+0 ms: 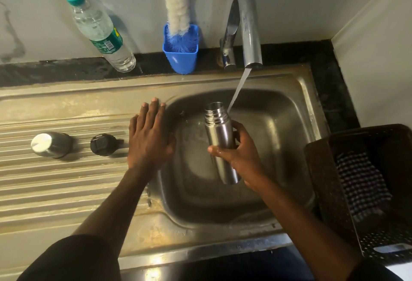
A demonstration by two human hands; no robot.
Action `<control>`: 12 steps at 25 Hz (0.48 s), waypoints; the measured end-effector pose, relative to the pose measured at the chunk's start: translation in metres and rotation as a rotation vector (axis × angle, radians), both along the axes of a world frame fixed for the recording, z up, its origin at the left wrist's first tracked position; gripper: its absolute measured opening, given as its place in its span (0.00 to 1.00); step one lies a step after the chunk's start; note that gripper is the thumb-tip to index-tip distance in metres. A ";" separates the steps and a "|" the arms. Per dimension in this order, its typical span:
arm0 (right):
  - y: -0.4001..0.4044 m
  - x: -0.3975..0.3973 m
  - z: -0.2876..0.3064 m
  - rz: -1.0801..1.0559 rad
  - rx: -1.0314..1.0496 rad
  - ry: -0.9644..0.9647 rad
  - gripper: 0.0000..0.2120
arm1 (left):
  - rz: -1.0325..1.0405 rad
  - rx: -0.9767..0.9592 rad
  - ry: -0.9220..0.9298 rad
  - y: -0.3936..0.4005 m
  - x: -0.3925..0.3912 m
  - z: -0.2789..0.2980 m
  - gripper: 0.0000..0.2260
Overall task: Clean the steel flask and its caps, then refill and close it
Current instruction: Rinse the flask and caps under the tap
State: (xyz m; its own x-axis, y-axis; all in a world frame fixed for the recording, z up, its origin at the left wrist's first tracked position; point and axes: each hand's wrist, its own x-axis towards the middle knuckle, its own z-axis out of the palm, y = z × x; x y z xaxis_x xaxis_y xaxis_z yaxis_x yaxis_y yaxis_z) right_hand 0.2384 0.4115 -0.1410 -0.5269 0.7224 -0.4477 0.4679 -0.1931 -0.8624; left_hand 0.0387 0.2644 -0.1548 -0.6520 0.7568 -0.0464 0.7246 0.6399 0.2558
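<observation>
My right hand point(239, 156) grips the open steel flask point(219, 133) by its body, holding it upright over the sink basin point(278, 124). Water runs from the tap point(249, 29) and streams down just right of the flask's mouth. My left hand point(150, 136) rests flat, fingers spread, on the basin's left rim, holding nothing. On the ribbed drainboard point(55, 187) to the left stand the steel outer cap point(51, 145) and the black inner cap point(103, 144), apart from each other.
A plastic water bottle point(100, 31) with a green cap leans against the back wall. A blue holder point(181, 58) with a bottle brush point(178, 11) stands behind the sink. A dark perforated basket point(334, 180) holding a checked cloth point(361, 185) sits at the right.
</observation>
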 end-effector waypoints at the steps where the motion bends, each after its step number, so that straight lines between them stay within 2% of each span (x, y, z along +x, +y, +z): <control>1: 0.004 -0.001 -0.001 -0.017 0.034 -0.019 0.40 | -0.002 -0.002 -0.002 0.000 0.000 0.000 0.43; 6: 0.018 -0.007 0.008 -0.126 -0.064 0.006 0.33 | 0.001 -0.008 -0.007 -0.001 0.000 0.000 0.43; 9: 0.017 0.007 0.005 -0.125 -0.051 -0.095 0.30 | -0.004 0.003 -0.014 0.000 0.000 0.001 0.43; 12: 0.017 0.021 0.004 -0.044 -0.007 -0.197 0.33 | -0.005 0.006 0.001 -0.001 0.000 0.001 0.43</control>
